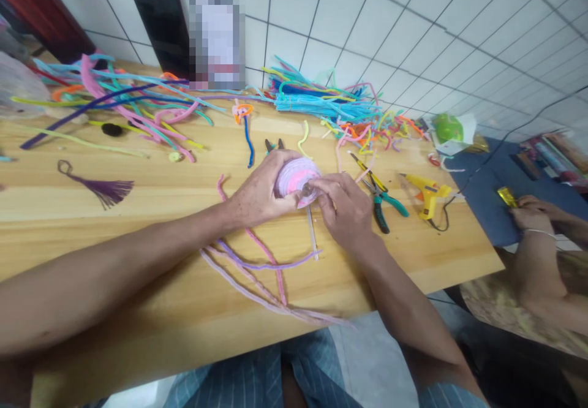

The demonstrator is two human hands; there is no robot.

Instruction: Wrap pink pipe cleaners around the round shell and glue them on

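Observation:
My left hand (261, 190) is wrapped round a rounded lilac and pink piece (297, 172) that looks coiled from fuzzy pipe cleaners. The thumb presses along its near side. From the right, my right hand (346, 209) meets the same piece with thumb and forefinger pinched at its near edge. A small greyish spot shows at those fingertips, too small to make out. Just below the hands lies a clear glue stick (313, 233). Loose pipe cleaners in purple (271, 266), pink (279, 273) and pale pink (257, 296) curve across the wooden table nearer my body.
Pliers (386, 206), a yellow cutter (367, 170) and a yellow glue gun (428, 195) lie to the right. Pipe cleaners in a bundle (326, 105) line the tiled wall. A purple tassel (103, 187) is left; a phone (160, 22) leans behind. Another person's hands (533, 212) work at far right.

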